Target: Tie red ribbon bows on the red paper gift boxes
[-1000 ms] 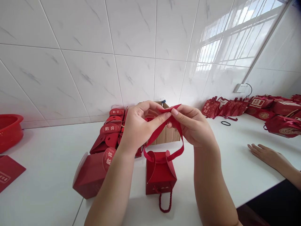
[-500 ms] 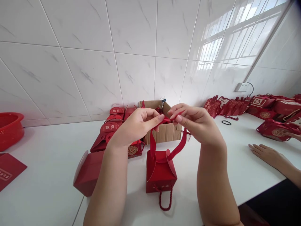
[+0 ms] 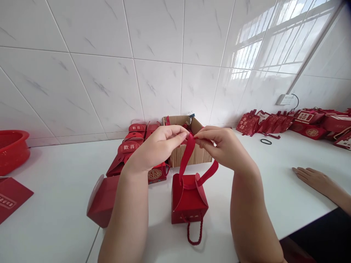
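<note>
White marbled tiles (image 3: 153, 33) are seen behind the work, and a white table (image 3: 60, 219) is spread below the grip. By the left hand (image 3: 159, 148), a red ribbon (image 3: 187, 159) is pinched between thumb and fingers; by the right hand (image 3: 222, 144), the same ribbon is pinched also, just beside the left one. Both hands are thus closed on it, above the table. Whether a knot is formed between them cannot be told with certainty, because this place is covered by the fingers. Below the grip, a small red box (image 3: 189, 202) is set upright on the table, and both sides of the ribbon are joined to its top flaps. On its near side, a dark red rope handle (image 3: 201, 226) is seen. Behind the grip, an open cardboard carton (image 3: 201, 154) is partly hidden. To the left of the grip, grouped red boxes (image 3: 128, 148) are placed; nearer, a maroon box (image 3: 102, 201) is partly covered, and farther left a red basin (image 3: 15, 153) is seen. To the right, red bags (image 3: 265, 122) are lined up, and another person's hand (image 3: 312, 179) is rested on the table.
</note>
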`<act>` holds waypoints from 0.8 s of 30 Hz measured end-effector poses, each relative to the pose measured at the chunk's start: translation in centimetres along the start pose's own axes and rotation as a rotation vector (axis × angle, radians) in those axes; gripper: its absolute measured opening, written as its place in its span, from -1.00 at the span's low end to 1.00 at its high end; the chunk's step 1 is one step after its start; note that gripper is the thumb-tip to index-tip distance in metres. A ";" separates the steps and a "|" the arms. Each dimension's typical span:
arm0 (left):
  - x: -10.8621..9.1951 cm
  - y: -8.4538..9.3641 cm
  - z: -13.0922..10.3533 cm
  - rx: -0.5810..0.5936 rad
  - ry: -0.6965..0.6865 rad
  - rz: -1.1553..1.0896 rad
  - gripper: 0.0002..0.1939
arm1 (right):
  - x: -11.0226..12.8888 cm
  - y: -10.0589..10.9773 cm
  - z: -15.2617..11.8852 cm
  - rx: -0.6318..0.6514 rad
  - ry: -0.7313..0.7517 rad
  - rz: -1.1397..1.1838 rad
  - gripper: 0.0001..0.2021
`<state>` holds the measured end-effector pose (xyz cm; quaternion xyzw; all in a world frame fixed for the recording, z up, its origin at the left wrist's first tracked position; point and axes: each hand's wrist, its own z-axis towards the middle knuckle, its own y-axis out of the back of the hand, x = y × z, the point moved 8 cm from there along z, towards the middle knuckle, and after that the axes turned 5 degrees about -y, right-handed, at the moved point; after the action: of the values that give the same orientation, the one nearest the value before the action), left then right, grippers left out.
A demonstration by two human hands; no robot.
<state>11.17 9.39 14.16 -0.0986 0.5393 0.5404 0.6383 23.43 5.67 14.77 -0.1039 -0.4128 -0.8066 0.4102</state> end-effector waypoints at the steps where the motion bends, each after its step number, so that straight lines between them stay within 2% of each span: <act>1: 0.0 0.0 0.0 0.003 -0.015 -0.010 -0.77 | -0.1 0.0 0.0 -0.005 -0.006 0.010 -0.82; 7: 0.0 -0.4 0.2 0.024 -0.095 -0.045 -0.85 | -0.4 0.1 0.2 -0.026 -0.062 0.081 -0.82; 12: -0.3 0.0 0.5 -0.117 -0.182 0.007 -0.96 | -0.7 0.1 0.2 -0.031 -0.085 0.106 -0.81; 16: -0.6 0.2 0.6 -0.196 -0.234 0.098 -0.94 | -1.0 0.2 0.2 -0.046 -0.116 0.159 -0.82; 20: -1.5 0.0 0.6 -0.202 -0.262 0.133 -0.92 | -1.4 0.4 0.0 -0.105 -0.207 0.281 -0.82; 24: -3.1 1.0 0.1 -0.233 -0.279 0.269 -0.88 | -2.4 0.8 -1.4 -0.257 -0.318 0.510 -0.81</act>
<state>10.93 8.04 17.07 -0.0233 0.3878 0.6877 0.6132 25.75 5.76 13.15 -0.3794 -0.3272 -0.6970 0.5130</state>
